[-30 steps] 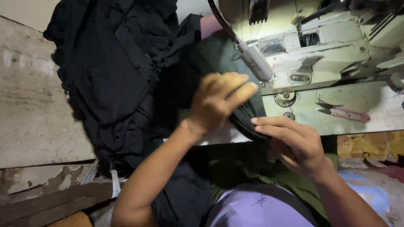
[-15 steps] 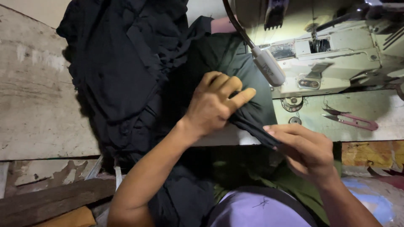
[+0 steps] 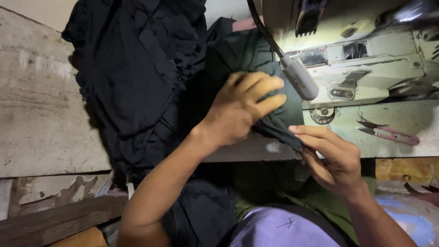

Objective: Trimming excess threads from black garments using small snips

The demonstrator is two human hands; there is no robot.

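Observation:
My left hand (image 3: 240,110) grips a dark green-black piece of fabric (image 3: 238,55) that lies on the sewing table, fingers curled over its folded edge. My right hand (image 3: 331,158) pinches the same fabric's edge at the table's front, just right of the left hand. The strip between both hands is pulled taut. A large heap of black cloth (image 3: 132,77) lies to the left of the hands and hangs down over the table edge toward my lap.
A cream sewing machine (image 3: 366,55) stands at the upper right, with a small lamp on a flexible neck (image 3: 299,77) hanging close above my left hand. Pink thread snips (image 3: 388,132) lie on the table at right. A worn wooden tabletop (image 3: 41,119) spreads to the left.
The view has shifted closer. My left hand has slid a little right along the fabric edge, and my right hand has moved up to pinch the fabric beside it.

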